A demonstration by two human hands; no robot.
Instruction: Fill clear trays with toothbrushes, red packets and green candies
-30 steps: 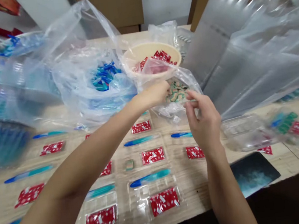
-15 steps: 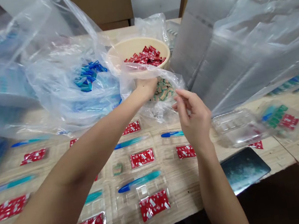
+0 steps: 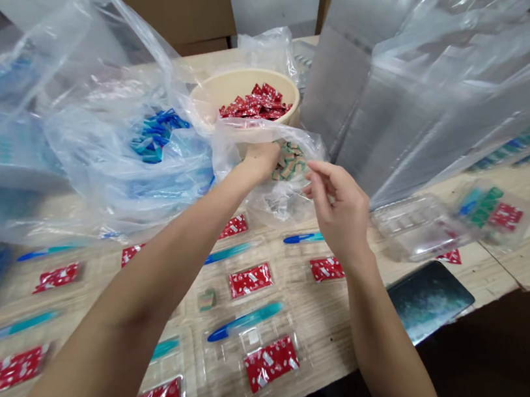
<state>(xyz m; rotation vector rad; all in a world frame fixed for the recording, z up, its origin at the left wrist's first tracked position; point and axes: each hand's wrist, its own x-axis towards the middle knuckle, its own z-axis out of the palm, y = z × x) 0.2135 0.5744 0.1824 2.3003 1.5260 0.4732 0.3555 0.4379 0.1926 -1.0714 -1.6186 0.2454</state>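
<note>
My left hand reaches into a clear plastic bag of small tan-and-green blocks; its fingers are hidden among them. Beside the bag's right edge is my right hand, its fingers curled and thumb close to them. Whatever may be between those fingertips is hidden. Below my arms lie clear plastic trays holding blue pen-like sticks and red patterned packets. One tray also has a single tan-and-green block.
Behind the bag stands a cream bowl of red packets. Left of it is a large plastic bag with blue pieces. Stacked clear sleeves lean at right. A phone lies near the table's front edge, below empty-looking trays.
My left hand remains in the bag, shifted only slightly, and more of the blocks show beside it. My right hand stays by the bag's edge. The view has moved a little.
</note>
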